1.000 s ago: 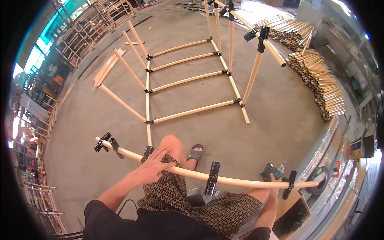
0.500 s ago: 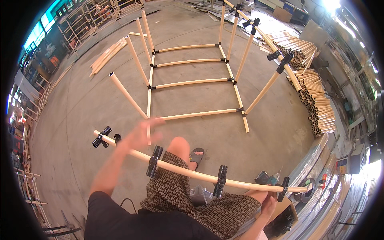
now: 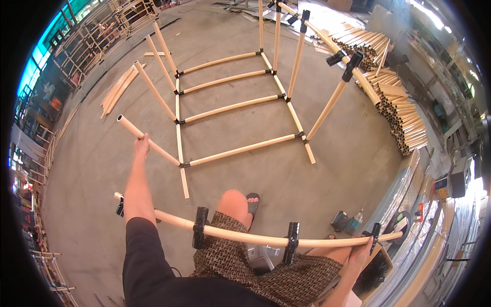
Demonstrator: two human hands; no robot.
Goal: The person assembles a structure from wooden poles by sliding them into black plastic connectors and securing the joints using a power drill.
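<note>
A long cream tube [image 3: 250, 236] with several black joint fittings [image 3: 200, 227] lies across in front of my body, above my lap. My right hand [image 3: 361, 254] is closed around it near its right end, beside a black fitting [image 3: 375, 235]. Further out, my left hand [image 3: 141, 146] grips the upright pole [image 3: 163, 152] at the near left corner of a frame, below its open top end. My left forearm crosses over the long tube and hides part of it. The frame [image 3: 243, 152] has cream tubes joined by black fittings on the floor, with several uprights.
Along the right side of the frame, a top rail [image 3: 366, 86] joins the uprights. Stacked tubes [image 3: 404, 117] lie at the right, loose tubes [image 3: 118, 91] at the far left. A power drill [image 3: 353, 224] and an open cardboard box [image 3: 381, 263] are near my right leg.
My left hand has reached outward and taken hold of the near left upright. The long tube's left end has dropped lower in view, while my right hand keeps its hold.
</note>
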